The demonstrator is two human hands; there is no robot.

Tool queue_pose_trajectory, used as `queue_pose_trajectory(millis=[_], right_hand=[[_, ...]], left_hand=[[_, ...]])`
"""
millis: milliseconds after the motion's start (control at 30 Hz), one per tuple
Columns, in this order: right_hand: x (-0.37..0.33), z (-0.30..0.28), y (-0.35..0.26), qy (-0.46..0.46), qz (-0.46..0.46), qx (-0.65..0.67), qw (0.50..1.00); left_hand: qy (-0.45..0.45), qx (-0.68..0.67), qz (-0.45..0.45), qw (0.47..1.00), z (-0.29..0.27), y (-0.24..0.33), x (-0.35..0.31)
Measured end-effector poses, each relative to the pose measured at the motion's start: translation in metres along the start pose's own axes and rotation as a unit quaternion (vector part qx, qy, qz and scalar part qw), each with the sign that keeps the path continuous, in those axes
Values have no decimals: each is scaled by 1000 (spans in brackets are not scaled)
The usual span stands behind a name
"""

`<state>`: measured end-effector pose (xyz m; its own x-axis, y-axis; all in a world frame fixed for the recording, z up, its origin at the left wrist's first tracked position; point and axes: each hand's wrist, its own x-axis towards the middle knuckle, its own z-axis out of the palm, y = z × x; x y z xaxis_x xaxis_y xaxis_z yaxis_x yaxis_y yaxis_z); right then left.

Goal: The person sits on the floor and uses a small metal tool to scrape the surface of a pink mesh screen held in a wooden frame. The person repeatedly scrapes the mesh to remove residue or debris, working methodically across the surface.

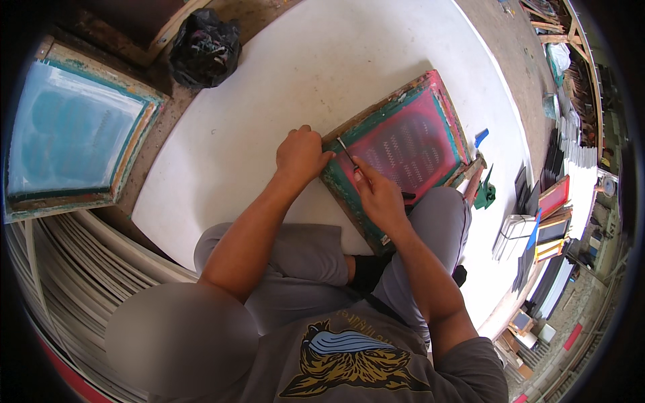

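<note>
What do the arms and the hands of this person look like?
The left hand and right hand wear no gloves, and no watch shows on the bare forearms. The right sleeve is short and dark grey; the left sleeve is hidden.

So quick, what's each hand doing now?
Left hand: curled at the edge of the frame; grip can't be told.
Right hand: closed, holding a thin tool.

Just beyond the right hand (379,195), the framed screen (422,142) is reddish pink, patterned with rows of pale zigzags and bordered in green. The slim tool (348,155) in that hand is pale-tipped, darker along its shaft. Well left of the left hand (301,156), another screen (74,127) is cloudy blue and white.
</note>
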<state>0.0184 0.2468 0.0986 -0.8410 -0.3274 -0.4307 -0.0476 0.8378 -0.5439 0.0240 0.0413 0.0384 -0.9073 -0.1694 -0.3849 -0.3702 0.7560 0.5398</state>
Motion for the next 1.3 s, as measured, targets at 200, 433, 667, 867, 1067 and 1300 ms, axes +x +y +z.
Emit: queue_pose_trajectory(millis=[200, 433, 667, 867, 1067, 1300], right_hand=[[0, 5, 3, 13, -20, 26, 999], [-2, -2, -25, -4, -3, -67, 998], [7, -8, -52, -49, 9, -203, 978], [6, 9, -51, -14, 29, -148, 988], [9, 20, -10, 12, -29, -7, 999], [2, 12, -22, -2, 1, -156, 988]], left_hand=[[-4, 14, -8, 1000, -2, 3, -1], [-33, 9, -33, 999, -8, 6, -4], [-34, 15, -2, 999, -1, 3, -2], [-11, 13, 2, 1000, 3, 1, 0], [15, 20, 21, 999, 7, 2, -3], [6, 20, 8, 1000, 6, 1, 1]])
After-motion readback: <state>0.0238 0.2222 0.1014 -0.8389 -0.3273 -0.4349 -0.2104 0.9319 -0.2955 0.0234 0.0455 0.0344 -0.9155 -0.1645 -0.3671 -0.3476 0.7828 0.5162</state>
